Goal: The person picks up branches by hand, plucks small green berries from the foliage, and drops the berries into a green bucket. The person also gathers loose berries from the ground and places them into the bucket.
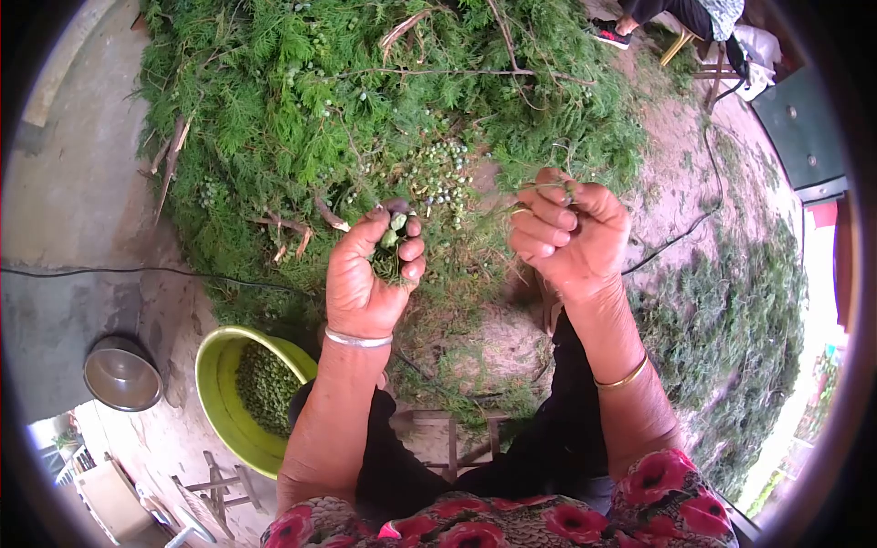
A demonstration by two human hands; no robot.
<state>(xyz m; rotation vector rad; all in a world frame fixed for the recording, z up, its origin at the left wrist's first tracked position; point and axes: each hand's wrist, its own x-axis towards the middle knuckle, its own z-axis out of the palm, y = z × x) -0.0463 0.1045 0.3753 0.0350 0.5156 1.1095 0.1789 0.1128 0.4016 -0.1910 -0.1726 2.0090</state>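
My left hand (373, 265) is curled around several green seed cones (394, 232) with bits of feathery foliage, held in the palm and fingers. To its right, my right hand (575, 228) is closed in a pinch on a thin green sprig (546, 186); its fingertips partly hide what they hold. Both hands are raised over the ground, apart from each other. Beyond them lies a large heap of cut evergreen branches (301, 100). Loose pale green cones (445, 173) are scattered at the heap's near edge, between and beyond my hands.
A yellow-green tub (212, 402) with many green cones (267, 388) stands at my left, near a metal bowl (123, 374). A black cable (137, 271) crosses the floor. More cut greenery (722, 338) lies right. A wooden stool (217, 484) is lower left; another person's shoe (610, 35) shows top right.
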